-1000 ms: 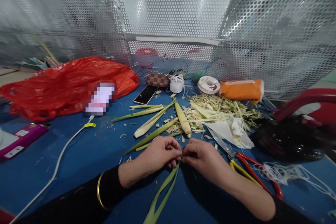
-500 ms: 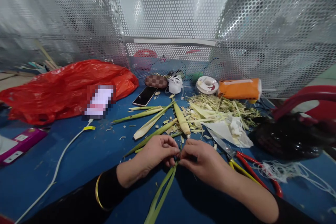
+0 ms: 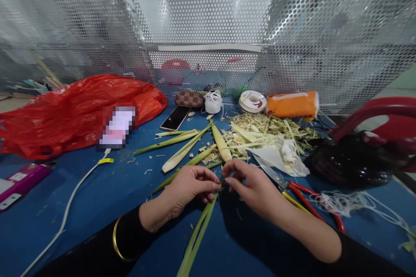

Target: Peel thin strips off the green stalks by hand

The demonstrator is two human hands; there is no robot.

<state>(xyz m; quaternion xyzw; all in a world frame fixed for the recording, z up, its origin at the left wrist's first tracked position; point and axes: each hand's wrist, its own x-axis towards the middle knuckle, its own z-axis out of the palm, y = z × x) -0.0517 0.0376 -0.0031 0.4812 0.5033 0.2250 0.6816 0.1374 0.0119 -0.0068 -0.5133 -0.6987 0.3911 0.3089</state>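
My left hand (image 3: pixel 185 190) pinches the upper end of long green leaf strips (image 3: pixel 196 238), which run down toward the bottom edge. Thumb and forefinger meet at the strips' tip, where a few fine white threads seem to show. My right hand (image 3: pixel 255 188) is close beside it, fingers curled together near the same tip; what they hold, if anything, is too small to make out. Just beyond both hands lie a pale, pointed leaf piece (image 3: pixel 221 143) and several green leaves (image 3: pixel 186 162). Scissors with red handles (image 3: pixel 305 199) rest by my right forearm.
Shredded leaf scraps (image 3: pixel 276 127) and white paper (image 3: pixel 276 158) lie ahead to the right. A dark glossy pot (image 3: pixel 351 164) stands at the right, near tangled white string (image 3: pixel 347 203). A red plastic bag (image 3: pixel 78 108), phone (image 3: pixel 176 117) and white cable (image 3: pixel 73 197) lie leftward.
My right hand has shifted slightly up and its fingers have drawn a little apart from my left hand's. My left hand still pinches the strips. The whole view has moved slightly.
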